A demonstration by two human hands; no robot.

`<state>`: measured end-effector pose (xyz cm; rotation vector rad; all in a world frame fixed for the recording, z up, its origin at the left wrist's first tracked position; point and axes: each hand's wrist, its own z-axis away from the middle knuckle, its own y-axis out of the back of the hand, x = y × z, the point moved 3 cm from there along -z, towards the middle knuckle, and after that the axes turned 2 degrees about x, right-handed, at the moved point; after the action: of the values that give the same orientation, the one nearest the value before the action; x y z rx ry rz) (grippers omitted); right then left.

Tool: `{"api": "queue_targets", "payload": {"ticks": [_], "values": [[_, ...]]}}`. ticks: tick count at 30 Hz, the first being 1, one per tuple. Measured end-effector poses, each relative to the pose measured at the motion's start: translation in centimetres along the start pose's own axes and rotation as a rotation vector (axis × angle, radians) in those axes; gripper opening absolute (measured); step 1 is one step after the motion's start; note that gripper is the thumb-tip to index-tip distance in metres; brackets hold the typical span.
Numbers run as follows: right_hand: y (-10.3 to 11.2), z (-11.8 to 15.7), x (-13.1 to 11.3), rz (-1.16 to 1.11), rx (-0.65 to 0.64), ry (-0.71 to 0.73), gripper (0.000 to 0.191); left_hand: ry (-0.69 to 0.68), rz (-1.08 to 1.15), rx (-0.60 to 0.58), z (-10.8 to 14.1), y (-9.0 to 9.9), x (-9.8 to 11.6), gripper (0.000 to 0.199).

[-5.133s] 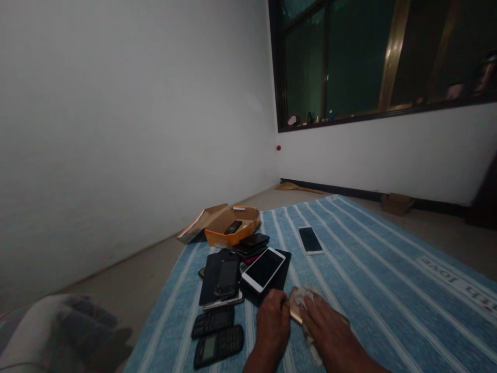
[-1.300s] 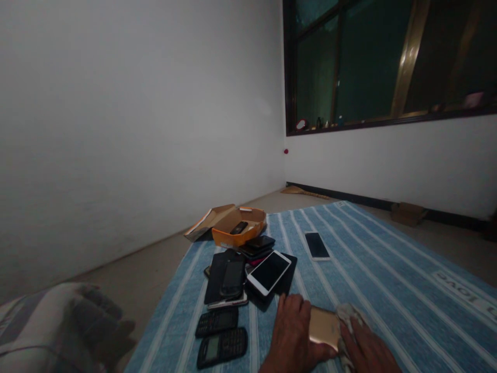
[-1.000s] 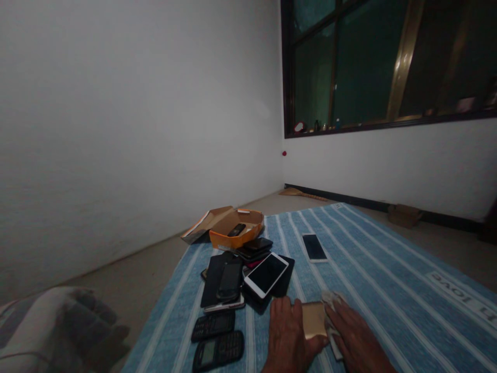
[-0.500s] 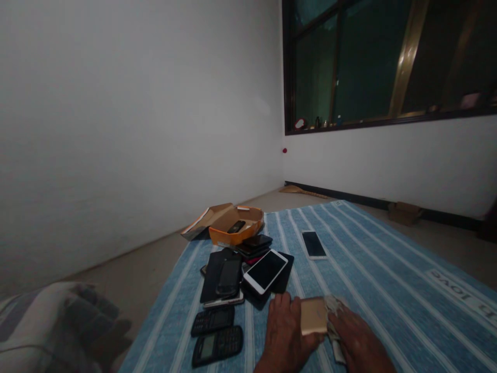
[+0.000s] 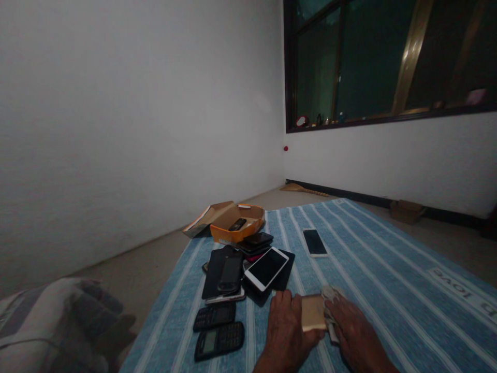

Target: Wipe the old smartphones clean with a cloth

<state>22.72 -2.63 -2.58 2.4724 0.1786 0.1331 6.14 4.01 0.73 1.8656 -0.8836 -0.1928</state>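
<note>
A gold-coloured phone (image 5: 312, 312) lies on the striped blue cloth near the front, its plain face up. My left hand (image 5: 286, 329) grips its left side, fingers closed at the far edge and thumb along the near edge. Against the phone's right edge, my right hand (image 5: 351, 329) presses a crumpled pale rag (image 5: 330, 298), fingers together over it. Just beyond my left hand rests a white-framed phone (image 5: 267, 268) on dark phones. Two black keypad phones (image 5: 219, 340) lie to the left.
Behind the phone pile stands an open orange box (image 5: 233, 234) with a small phone inside. Another white phone (image 5: 315, 242) lies farther back on the blue cloth (image 5: 368, 269). Grey fabric (image 5: 58, 321) is at lower left. A broom and a cardboard box are on the floor.
My right hand and the rag have shifted slightly up and left along the gold phone's edge. My left hand keeps its hold. The view has moved slightly.
</note>
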Motion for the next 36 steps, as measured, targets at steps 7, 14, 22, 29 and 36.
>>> {"api": "queue_targets", "payload": {"ticks": [7, 14, 22, 29, 36], "values": [[1.0, 1.3, -0.4, -0.003, 0.078, -0.003, 0.031, 0.025, 0.034, -0.065, -0.2, 0.5, 0.3, 0.057], [-0.2, 0.4, 0.0, -0.038, 0.016, -0.097, 0.037, 0.038, 0.043, -0.095, -0.4, 1.2, 0.8, 0.055], [1.7, 0.7, -1.5, 0.018, 0.061, 0.006, 0.031, 0.015, 0.039, -0.050, -0.2, 1.0, 0.6, 0.054], [1.1, 0.1, -1.6, 0.030, 0.019, -0.042, 0.033, 0.048, 0.055, -0.130, -0.5, 1.4, 0.9, 0.052], [1.6, -0.2, -1.3, 0.026, 0.023, -0.035, 0.029, 0.068, 0.053, -0.150, -0.6, 1.8, 1.0, 0.054]]}}
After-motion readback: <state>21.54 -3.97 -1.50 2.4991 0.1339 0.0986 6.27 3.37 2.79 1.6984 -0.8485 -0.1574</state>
